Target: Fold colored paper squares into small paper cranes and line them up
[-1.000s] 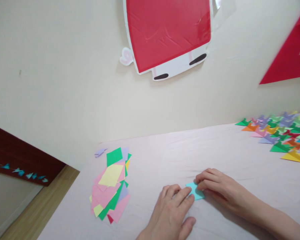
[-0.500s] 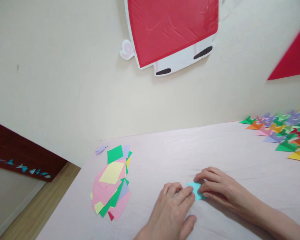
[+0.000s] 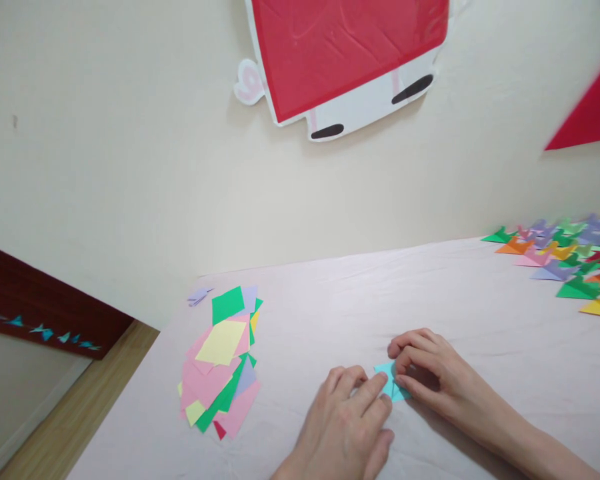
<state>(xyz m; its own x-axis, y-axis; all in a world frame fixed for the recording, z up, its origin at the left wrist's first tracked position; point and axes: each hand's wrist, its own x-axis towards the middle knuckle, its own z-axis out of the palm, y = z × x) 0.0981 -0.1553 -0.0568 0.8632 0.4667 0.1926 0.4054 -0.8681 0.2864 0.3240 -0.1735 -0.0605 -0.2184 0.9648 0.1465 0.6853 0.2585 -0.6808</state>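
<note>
A small light-blue piece of folded paper (image 3: 393, 383) lies on the covered table between my hands, partly hidden by my fingers. My left hand (image 3: 347, 420) presses its fingertips down on the paper's left side, thumb tucked beneath the palm. From the other side, my right hand (image 3: 430, 373) has curled fingers, thumb and index tips together at the paper's right edge. A fold line shows on the blue surface.
Loose coloured paper sheets (image 3: 220, 343) form a pile at the left, with a purple folded piece (image 3: 199, 297) behind. Rows of folded paper figures (image 3: 580, 288) stand at the right. A wall bearing a red-and-white decoration (image 3: 350, 53) borders the table's back.
My right thumb and index have shifted along the paper's right edge, and a fold line now shows on it. The left hand stays almost in place. The view has shifted slightly.
</note>
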